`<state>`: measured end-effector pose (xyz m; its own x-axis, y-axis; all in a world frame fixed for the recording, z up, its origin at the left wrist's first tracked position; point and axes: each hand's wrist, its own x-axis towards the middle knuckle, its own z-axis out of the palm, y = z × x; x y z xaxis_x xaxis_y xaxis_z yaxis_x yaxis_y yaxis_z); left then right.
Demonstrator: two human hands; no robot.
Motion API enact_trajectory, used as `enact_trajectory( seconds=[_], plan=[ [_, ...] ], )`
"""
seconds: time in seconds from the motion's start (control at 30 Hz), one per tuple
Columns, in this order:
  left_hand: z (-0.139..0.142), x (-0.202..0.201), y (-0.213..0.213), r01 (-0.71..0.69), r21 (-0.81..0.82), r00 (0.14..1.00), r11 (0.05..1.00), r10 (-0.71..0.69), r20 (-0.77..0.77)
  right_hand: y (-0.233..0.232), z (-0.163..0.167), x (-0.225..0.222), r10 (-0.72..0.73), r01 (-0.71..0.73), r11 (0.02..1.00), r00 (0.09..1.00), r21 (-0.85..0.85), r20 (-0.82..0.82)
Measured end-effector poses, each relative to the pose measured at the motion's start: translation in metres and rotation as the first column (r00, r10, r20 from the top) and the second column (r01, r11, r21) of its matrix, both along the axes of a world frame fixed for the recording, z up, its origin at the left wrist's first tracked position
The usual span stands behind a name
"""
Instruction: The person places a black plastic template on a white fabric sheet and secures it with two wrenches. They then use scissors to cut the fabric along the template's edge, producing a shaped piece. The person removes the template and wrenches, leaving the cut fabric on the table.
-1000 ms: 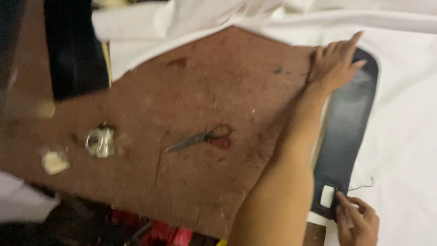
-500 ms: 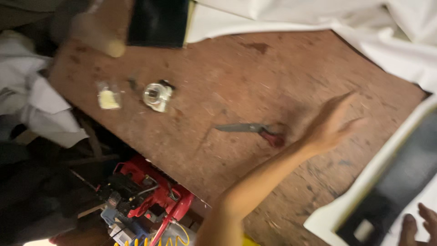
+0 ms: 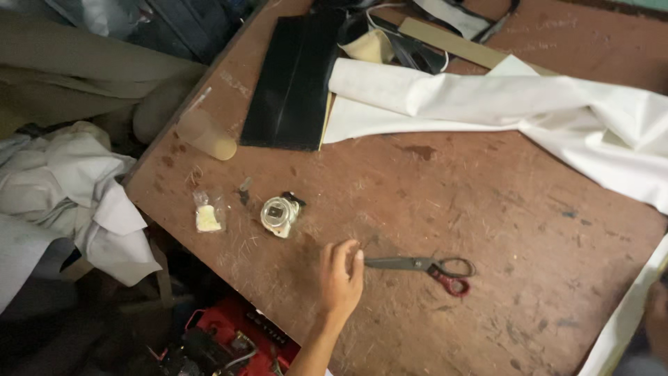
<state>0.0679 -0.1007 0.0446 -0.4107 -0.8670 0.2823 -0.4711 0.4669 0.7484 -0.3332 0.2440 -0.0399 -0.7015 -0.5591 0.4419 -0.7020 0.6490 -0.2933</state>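
Scissors (image 3: 424, 268) with red handles are lying flat on the brown table (image 3: 501, 209), their blades pointing toward the left hand (image 3: 341, 278). This hand is hovering just beside the blade tips with loosely curled fingers, gripping nothing. A small clear tape roll (image 3: 278, 214) is sitting near the hand. The right hand (image 3: 655, 319) is showing only partly at the edge, and its grip I cannot tell. White cloth (image 3: 557, 104) is lying well apart.

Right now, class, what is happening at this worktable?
A person's left hand reaches over the worn brown table, fingertips pinched together just left of the scissors' blade tips. Whether it holds anything cannot be told. The right hand is barely visible at the white cloth's edge. A small round container lies nearby.
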Motion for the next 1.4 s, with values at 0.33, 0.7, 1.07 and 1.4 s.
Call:
enact_trajectory(
  seconds=[0.33,0.7,1.07,1.4],
  plan=[
    [0.028,-0.085,-0.023,0.27,-0.196,0.949,0.943,-0.295,-0.111,0.008,-0.001,-0.007,-0.001,0.004,1.0,0.996,0.029,-0.094],
    [0.01,-0.096,0.132,0.626,0.078,0.775,0.776,-0.607,-0.176,0.007,0.023,-0.02,0.127,0.241,0.85,0.769,-0.469,0.626],
    [-0.002,-0.103,0.324,0.663,0.405,0.692,0.629,-0.721,-0.014,0.087,0.082,-0.003,0.109,-0.131,0.99,0.944,0.049,0.312],
    [-0.043,-0.116,0.39,0.341,0.137,0.914,0.93,-0.362,0.182,0.107,0.022,0.003,0.275,-0.322,0.943,0.9,0.09,0.337]
  ],
)
